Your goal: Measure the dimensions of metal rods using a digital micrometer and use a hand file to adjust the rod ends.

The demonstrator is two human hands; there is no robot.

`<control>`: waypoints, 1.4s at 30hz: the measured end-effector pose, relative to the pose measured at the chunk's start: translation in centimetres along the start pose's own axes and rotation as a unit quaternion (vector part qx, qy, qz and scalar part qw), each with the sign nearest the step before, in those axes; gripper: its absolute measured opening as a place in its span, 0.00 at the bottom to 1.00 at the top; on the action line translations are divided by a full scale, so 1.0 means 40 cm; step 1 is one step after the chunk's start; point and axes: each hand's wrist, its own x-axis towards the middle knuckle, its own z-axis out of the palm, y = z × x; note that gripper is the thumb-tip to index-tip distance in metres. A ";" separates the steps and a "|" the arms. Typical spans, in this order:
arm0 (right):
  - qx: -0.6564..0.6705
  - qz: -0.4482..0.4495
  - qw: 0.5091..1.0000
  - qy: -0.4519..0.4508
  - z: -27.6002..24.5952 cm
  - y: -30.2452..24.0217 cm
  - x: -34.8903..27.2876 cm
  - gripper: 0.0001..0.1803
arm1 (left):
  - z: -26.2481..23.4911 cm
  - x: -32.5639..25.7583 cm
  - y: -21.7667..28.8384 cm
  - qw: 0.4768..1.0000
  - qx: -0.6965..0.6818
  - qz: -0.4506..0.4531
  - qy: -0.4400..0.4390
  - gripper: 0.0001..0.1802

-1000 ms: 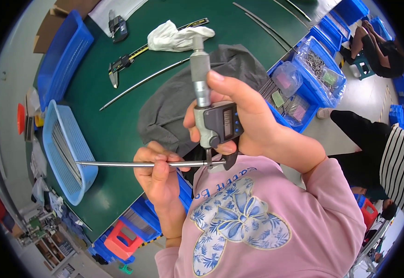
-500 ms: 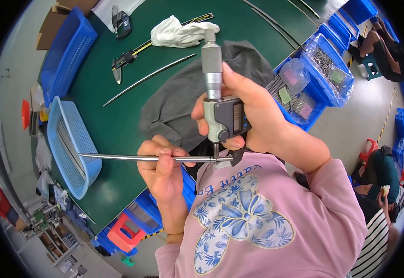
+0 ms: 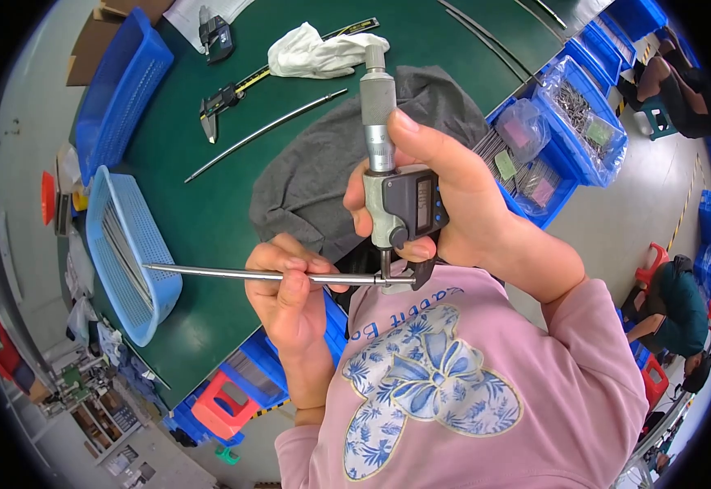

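In my right hand (image 3: 453, 191) is a digital micrometer (image 3: 385, 196), held upright with its thimble at the top and its small display turned up. My left hand (image 3: 289, 289) pinches a thin metal rod (image 3: 209, 272) between thumb and fingers. The rod lies nearly level, and its right end sits in the micrometer's jaws near my chest. Whether both jaw faces touch the rod is too small to tell. Below the micrometer a dark grey cloth (image 3: 306, 183) is spread on the green table (image 3: 209, 318). Another metal rod (image 3: 266, 134) lies beyond the cloth.
A digital caliper (image 3: 223, 99) lies partly under a white glove (image 3: 323, 53); another micrometer (image 3: 215, 37) is farther back. A light blue basket (image 3: 164, 281) holding rods stands left, near a darker blue basket (image 3: 123, 90). Blue bins (image 3: 563, 196) with metal parts line the right. Other people sit beyond.
Both hands keep their hold, and the rod's end stays in the micrometer's jaws. The view has shifted slightly. At the far right, a seated person has bent over.
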 end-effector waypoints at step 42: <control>0.004 0.007 1.000 0.008 -0.003 0.016 0.000 0.36 | -0.002 -0.006 0.002 1.000 0.000 0.004 -0.017 0.08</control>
